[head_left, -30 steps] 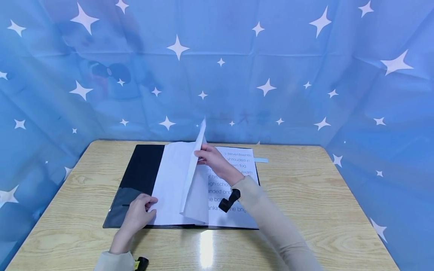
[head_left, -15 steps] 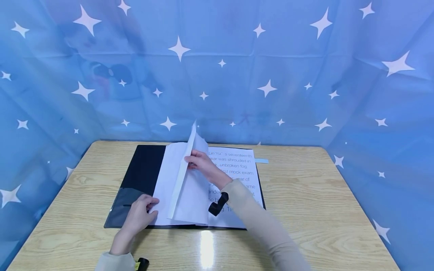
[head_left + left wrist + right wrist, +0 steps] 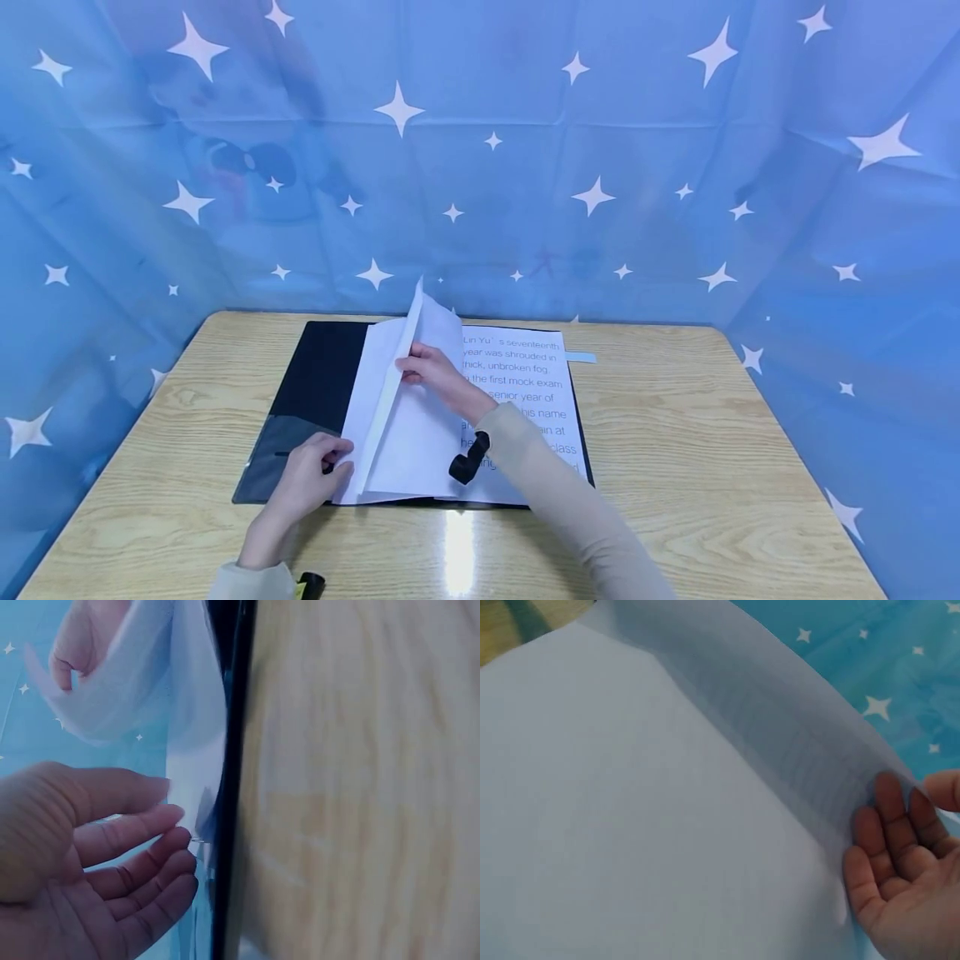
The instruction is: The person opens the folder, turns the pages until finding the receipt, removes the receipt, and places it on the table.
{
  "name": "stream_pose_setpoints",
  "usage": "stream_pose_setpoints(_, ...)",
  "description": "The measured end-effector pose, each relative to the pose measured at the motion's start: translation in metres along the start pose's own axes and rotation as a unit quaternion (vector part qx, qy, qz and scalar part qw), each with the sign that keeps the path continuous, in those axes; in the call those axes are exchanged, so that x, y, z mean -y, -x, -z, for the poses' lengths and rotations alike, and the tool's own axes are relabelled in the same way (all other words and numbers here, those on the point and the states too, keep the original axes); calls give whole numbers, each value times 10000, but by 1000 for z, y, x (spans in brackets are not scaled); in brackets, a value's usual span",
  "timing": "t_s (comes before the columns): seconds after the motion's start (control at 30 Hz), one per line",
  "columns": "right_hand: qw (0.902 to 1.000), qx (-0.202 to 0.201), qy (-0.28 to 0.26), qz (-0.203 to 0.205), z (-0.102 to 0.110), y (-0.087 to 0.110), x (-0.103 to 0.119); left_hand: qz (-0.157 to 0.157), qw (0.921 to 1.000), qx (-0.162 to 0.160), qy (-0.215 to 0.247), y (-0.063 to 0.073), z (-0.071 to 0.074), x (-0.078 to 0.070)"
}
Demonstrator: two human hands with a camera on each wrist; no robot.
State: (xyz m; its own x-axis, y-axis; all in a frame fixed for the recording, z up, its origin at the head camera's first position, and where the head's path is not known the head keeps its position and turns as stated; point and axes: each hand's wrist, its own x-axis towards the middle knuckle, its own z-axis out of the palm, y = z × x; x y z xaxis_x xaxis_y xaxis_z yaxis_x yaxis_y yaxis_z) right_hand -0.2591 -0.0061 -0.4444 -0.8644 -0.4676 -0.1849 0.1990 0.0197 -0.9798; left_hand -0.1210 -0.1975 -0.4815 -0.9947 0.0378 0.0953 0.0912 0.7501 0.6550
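A black folder [image 3: 318, 367] lies spread like a book, with white pages inside. My right hand [image 3: 438, 375] pinches the edge of a raised page [image 3: 416, 442] between thumb and fingers. That page stands tilted over the left side, its blank side facing right. In the right wrist view the page [image 3: 667, 825] fills much of the frame, with faint print showing through near the fingers. My left hand [image 3: 311, 475] rests at the outer edge of the left pages [image 3: 371, 358], fingers loosely bent. In the left wrist view its fingertips [image 3: 172, 814] touch the page edge.
Large printed text covers the right page [image 3: 517, 358], partly hidden by my right forearm. A pale blue tab [image 3: 581, 357] sticks out past its right edge. A see-through pocket [image 3: 273, 450] sits at the cover's lower left. Behind the wooden table [image 3: 675, 417] hangs a blue star-patterned curtain [image 3: 480, 167].
My right hand has moved left with the raised page, which leans further over the left pages. More of the printed right page shows. My left hand has stayed in place.
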Motion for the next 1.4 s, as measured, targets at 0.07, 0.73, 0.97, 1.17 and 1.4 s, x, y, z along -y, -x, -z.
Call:
stream_pose_setpoints(0.07,10000,3,-2,-1,-1,-2,-2,-203,9996,-183,79,0,1,-2)
stream_pose_setpoints(0.73,9996,18,298,-14,-15,-7,-10,-709,9925,-905,403,-1,-2,-26)
stream_pose_setpoints(0.97,9991,128,414,-38,-18,-3,-5,-780,9903,-1104,311,1,-4,-27)
stream_pose_setpoints(1.17,9989,179,438,-46,-19,-5,-9,-991,9848,-1423,-30,4,-3,-27)
stream_pose_setpoints(1.4,9991,-40,422,-59,-19,-3,-7,-859,9867,-1383,5,4,-1,-25)
